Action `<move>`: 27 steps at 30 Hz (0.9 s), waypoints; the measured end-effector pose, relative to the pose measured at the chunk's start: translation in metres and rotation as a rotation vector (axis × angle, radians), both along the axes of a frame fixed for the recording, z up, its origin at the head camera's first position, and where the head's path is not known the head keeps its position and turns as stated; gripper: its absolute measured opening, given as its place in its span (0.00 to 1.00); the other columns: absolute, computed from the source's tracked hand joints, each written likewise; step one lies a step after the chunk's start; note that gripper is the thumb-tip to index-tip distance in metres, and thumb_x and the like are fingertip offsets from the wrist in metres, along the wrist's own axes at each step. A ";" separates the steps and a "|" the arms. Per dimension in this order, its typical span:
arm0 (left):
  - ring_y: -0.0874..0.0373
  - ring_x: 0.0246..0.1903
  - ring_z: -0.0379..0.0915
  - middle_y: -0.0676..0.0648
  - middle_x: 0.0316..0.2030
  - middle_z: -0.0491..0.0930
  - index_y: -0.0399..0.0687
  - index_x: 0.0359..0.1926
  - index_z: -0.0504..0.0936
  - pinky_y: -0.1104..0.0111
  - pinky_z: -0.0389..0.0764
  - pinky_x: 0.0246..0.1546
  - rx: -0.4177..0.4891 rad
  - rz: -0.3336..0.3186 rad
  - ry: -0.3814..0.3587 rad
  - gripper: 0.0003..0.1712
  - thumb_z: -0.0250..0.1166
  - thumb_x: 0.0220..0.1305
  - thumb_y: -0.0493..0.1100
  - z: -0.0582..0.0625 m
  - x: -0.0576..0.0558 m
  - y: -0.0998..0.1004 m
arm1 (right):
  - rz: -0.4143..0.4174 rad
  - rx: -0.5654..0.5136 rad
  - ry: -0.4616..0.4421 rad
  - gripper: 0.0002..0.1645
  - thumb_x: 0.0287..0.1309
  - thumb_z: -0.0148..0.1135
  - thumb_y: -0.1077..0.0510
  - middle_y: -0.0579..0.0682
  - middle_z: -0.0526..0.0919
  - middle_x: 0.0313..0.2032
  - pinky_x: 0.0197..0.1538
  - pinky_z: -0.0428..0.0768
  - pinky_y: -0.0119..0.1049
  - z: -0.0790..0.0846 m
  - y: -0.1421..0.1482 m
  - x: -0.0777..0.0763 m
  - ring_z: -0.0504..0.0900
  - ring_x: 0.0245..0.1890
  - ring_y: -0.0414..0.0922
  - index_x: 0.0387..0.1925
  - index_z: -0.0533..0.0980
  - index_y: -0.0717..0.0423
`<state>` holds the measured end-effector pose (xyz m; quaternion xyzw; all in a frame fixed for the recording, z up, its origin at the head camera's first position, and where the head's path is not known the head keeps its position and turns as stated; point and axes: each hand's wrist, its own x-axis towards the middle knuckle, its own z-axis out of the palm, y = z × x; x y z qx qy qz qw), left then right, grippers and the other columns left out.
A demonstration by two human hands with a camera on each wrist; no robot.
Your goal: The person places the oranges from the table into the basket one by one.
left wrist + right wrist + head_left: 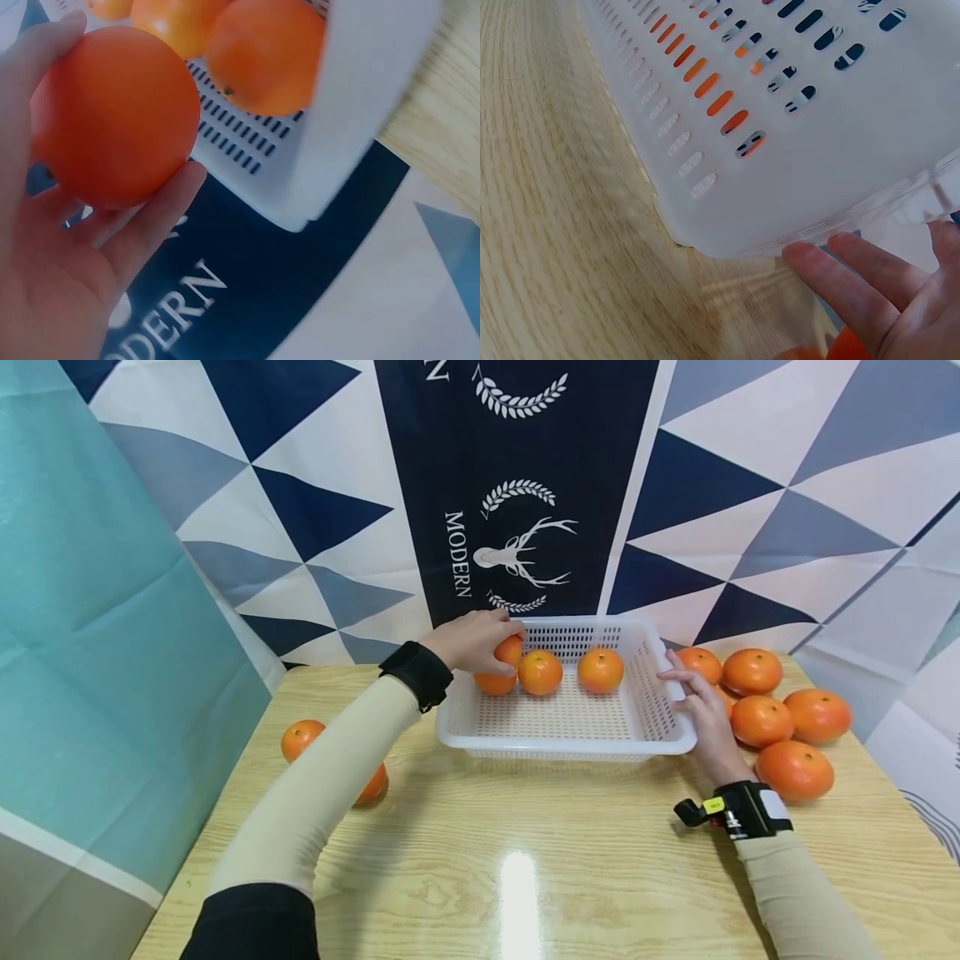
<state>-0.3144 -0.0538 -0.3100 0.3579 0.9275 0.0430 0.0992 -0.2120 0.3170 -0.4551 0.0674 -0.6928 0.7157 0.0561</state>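
My left hand (480,642) reaches over the left end of a white slotted plastic basket (555,746). It grips an orange (116,112), with fingers and thumb around its sides; in the head view that orange is partly hidden by the hand. Just below it another orange (493,684) lies in the basket. Beside that sits a second orange (540,672), and a third orange (600,671) lies farther right inside. My right hand (705,714) holds the basket's right end, one fingertip over the rim and other fingers (847,285) against the outer wall.
Several oranges (762,721) are grouped on the wooden table (450,860) to the right, close to my right hand. An orange (302,739) and another orange (372,785), partly behind my left forearm, lie on the left. A patterned cloth (322,510) hangs behind the basket.
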 end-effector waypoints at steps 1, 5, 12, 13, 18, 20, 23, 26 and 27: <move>0.45 0.58 0.79 0.40 0.65 0.79 0.52 0.75 0.80 0.59 0.85 0.63 -0.004 -0.006 0.001 0.33 0.75 0.75 0.55 0.000 0.000 0.004 | 0.000 0.000 0.000 0.29 0.75 0.39 0.70 0.49 0.46 0.94 0.79 0.64 0.19 0.000 0.000 0.000 0.39 0.95 0.53 0.62 0.81 0.47; 0.46 0.58 0.78 0.41 0.65 0.79 0.52 0.75 0.80 0.60 0.85 0.62 -0.021 -0.027 0.008 0.32 0.74 0.76 0.56 -0.001 0.000 0.017 | -0.006 -0.013 0.013 0.30 0.73 0.40 0.72 0.52 0.47 0.93 0.79 0.64 0.19 -0.002 0.000 0.000 0.41 0.95 0.52 0.61 0.82 0.49; 0.47 0.57 0.77 0.42 0.64 0.78 0.53 0.75 0.79 0.61 0.83 0.61 0.001 -0.054 0.011 0.32 0.74 0.77 0.56 -0.003 -0.005 0.034 | -0.001 0.014 -0.001 0.29 0.76 0.39 0.69 0.49 0.47 0.94 0.79 0.63 0.18 0.000 0.001 0.000 0.40 0.95 0.52 0.63 0.81 0.47; 0.48 0.58 0.77 0.42 0.64 0.79 0.54 0.75 0.79 0.61 0.83 0.62 0.004 -0.053 0.015 0.32 0.74 0.77 0.56 -0.003 -0.006 0.035 | 0.002 0.010 0.000 0.29 0.76 0.39 0.69 0.49 0.47 0.94 0.79 0.63 0.18 0.000 0.001 0.000 0.39 0.95 0.52 0.63 0.81 0.48; 0.48 0.59 0.76 0.44 0.64 0.78 0.55 0.76 0.79 0.61 0.81 0.63 0.014 -0.045 0.024 0.33 0.74 0.76 0.56 -0.003 -0.008 0.045 | 0.003 -0.011 0.006 0.30 0.75 0.40 0.70 0.50 0.48 0.93 0.77 0.65 0.18 0.000 -0.001 -0.001 0.40 0.95 0.52 0.62 0.82 0.48; 0.49 0.60 0.75 0.44 0.65 0.78 0.56 0.76 0.78 0.62 0.80 0.64 0.014 -0.044 0.027 0.33 0.74 0.76 0.56 -0.003 -0.009 0.049 | 0.014 -0.006 0.001 0.29 0.76 0.39 0.69 0.48 0.46 0.94 0.75 0.67 0.18 0.000 -0.001 -0.001 0.38 0.95 0.53 0.63 0.80 0.48; 0.49 0.60 0.75 0.44 0.65 0.79 0.57 0.76 0.78 0.62 0.79 0.65 0.004 -0.059 0.034 0.34 0.74 0.76 0.57 -0.003 -0.008 0.056 | 0.019 0.017 -0.007 0.28 0.78 0.38 0.68 0.46 0.46 0.94 0.72 0.69 0.17 0.000 0.000 -0.001 0.37 0.95 0.54 0.66 0.78 0.49; 0.50 0.60 0.76 0.45 0.65 0.79 0.57 0.76 0.78 0.62 0.77 0.66 0.003 -0.077 0.036 0.33 0.74 0.76 0.57 -0.002 -0.008 0.062 | 0.007 0.050 -0.002 0.29 0.78 0.38 0.68 0.45 0.46 0.94 0.72 0.68 0.15 0.000 0.000 0.000 0.36 0.95 0.53 0.67 0.78 0.50; 0.50 0.60 0.76 0.46 0.65 0.79 0.57 0.76 0.78 0.62 0.77 0.65 0.004 -0.082 0.037 0.33 0.74 0.76 0.58 -0.002 -0.007 0.064 | 0.000 0.059 0.000 0.29 0.78 0.38 0.68 0.45 0.47 0.94 0.72 0.67 0.15 0.000 0.000 0.000 0.37 0.95 0.53 0.66 0.79 0.49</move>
